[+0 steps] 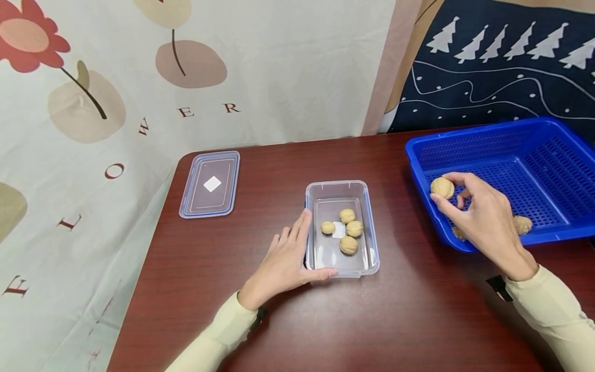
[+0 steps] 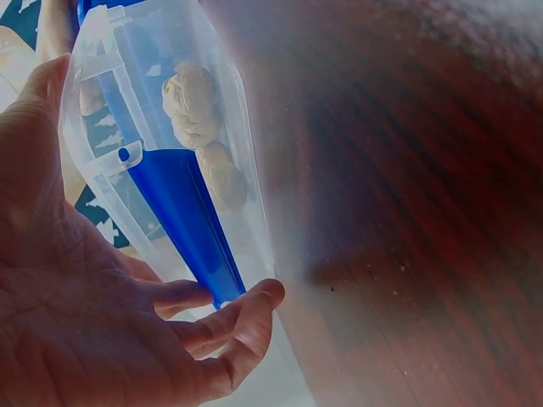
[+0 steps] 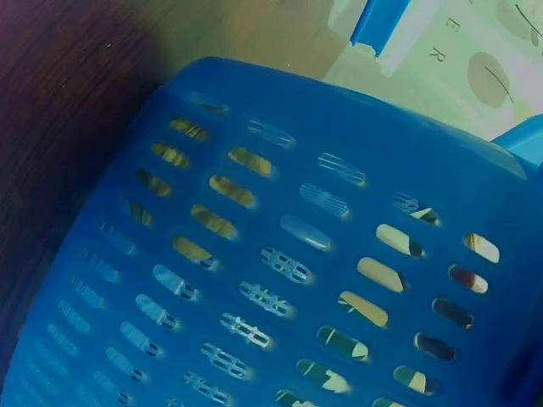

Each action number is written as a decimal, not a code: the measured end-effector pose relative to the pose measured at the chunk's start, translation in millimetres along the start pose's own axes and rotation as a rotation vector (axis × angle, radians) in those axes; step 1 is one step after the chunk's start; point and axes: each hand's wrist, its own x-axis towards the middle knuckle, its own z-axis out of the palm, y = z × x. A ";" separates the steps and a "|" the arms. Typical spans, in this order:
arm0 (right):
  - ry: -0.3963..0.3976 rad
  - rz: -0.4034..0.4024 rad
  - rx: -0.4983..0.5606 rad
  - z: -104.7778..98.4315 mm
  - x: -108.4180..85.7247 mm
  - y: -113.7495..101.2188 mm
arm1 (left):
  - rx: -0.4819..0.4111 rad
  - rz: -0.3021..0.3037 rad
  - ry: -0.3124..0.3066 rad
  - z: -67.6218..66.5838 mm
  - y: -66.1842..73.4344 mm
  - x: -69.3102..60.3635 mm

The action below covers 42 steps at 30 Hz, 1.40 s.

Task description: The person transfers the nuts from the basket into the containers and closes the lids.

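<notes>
Dark-red wood-grain table (image 1: 274, 170) | left hand (image 1: 281, 261): fingers extended, touching clear plastic container (image 1: 332, 192) at left side and near rim; four walnuts (image 1: 355, 229) inside | right hand (image 1: 488, 217): pinching one walnut (image 1: 441, 188) over left end of blue perforated basket (image 1: 488, 142)

Walnuts (image 1: 348, 245) look rough, the container (image 1: 374, 232) smooth plastic, the table (image 1: 269, 206) glossy.

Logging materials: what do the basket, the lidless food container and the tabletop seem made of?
Blue basket: probably molded plastic, slightly glossy, judging by its regular slots. Food container: likely clear, shiny plastic; walnuts show through its wall. Tabletop: reddish-brown, softly shiny; streaky grain suggests wood, though laminate is possible.
</notes>
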 end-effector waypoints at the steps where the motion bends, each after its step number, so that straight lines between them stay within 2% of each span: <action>1: 0.002 -0.005 0.002 0.6 0.3 -0.4 | 0.000 -0.003 -0.001 0.0 0.0 -0.1; 14: 0.044 -0.074 0.028 8.9 1.5 -11.0 | 0.009 0.005 0.005 1.7 -0.3 1.0; 25: 0.068 -0.150 0.105 18.2 5.8 -25.8 | 0.015 0.007 0.005 -0.4 0.5 0.6; 29: 0.042 -0.162 0.095 20.7 5.7 -31.8 | 0.022 0.015 0.013 -0.1 0.4 1.1; 36: -0.034 -0.156 0.066 25.5 4.6 -41.2 | 0.017 0.006 -0.010 0.7 1.0 0.3; 42: -0.100 -0.170 0.094 29.6 4.5 -47.7 | 0.016 0.000 -0.009 -0.1 0.9 1.0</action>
